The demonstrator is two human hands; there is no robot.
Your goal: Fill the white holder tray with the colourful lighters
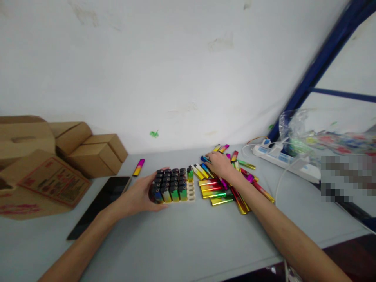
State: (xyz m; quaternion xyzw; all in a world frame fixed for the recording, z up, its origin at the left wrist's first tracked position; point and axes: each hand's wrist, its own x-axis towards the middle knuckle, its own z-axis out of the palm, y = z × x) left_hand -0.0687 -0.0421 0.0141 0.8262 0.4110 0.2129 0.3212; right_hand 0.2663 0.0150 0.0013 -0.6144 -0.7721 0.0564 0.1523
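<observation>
My left hand [143,194] curls round the left end of a pale slotted tray [191,192] packed with black-topped lighters [173,186]. The tray's right column holds one green-and-gold lighter [190,174] at its far end, with open slots in front of it. To the right, my right hand [219,163] reaches over a loose pile of shiny two-tone lighter cases [216,192]. Its bent fingers close on a blue metallic case [205,159], whose end sticks out to the left. Part of the pile is hidden under that hand and forearm.
A pink-and-yellow case [138,167] lies alone behind the tray. Left of my hand are a dark flat tablet [101,205] and cardboard boxes [96,156]. At right sit a white power strip [286,162] with cables and a clear plastic bag [331,139]. A wall closes the back.
</observation>
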